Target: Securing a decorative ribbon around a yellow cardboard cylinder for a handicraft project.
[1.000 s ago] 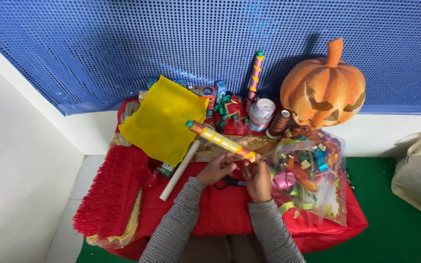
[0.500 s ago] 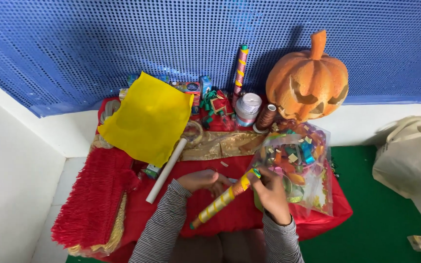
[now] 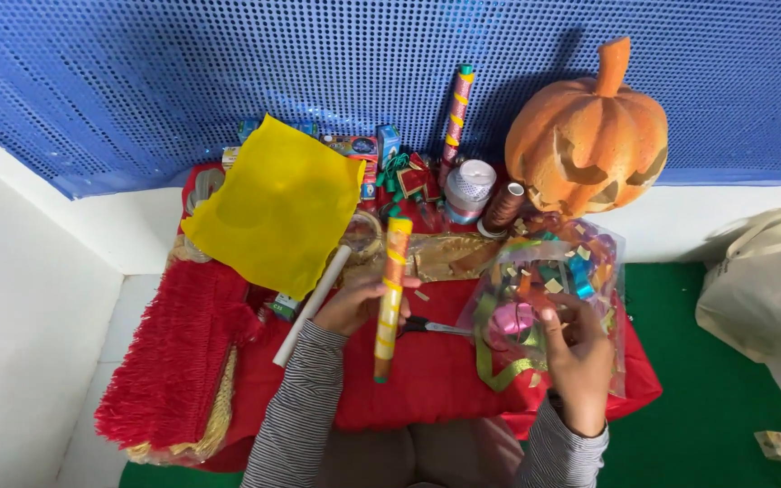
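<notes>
My left hand (image 3: 354, 305) grips a long orange stick wrapped in yellow ribbon (image 3: 389, 294), held almost upright over the red cloth (image 3: 427, 380). My right hand (image 3: 576, 357) rests on a clear plastic bag (image 3: 544, 298) full of coloured ribbon bits and shiny scraps, its fingers curled at the bag's near edge. A pair of scissors (image 3: 431, 325) lies on the cloth between the two hands. A second decorated stick (image 3: 456, 113) leans against the blue wall behind.
A yellow sheet (image 3: 273, 203) and a white tube (image 3: 312, 291) lie at the left, beside red fringe trim (image 3: 169, 357). An orange carved pumpkin (image 3: 589, 136), thread spools (image 3: 503, 206) and small boxes stand at the back. A beige bag (image 3: 761, 280) sits on the green floor at the right.
The decorated stick has swung from a diagonal hold in both hands to upright in my left hand alone. My right hand has let go and moved right onto the plastic bag.
</notes>
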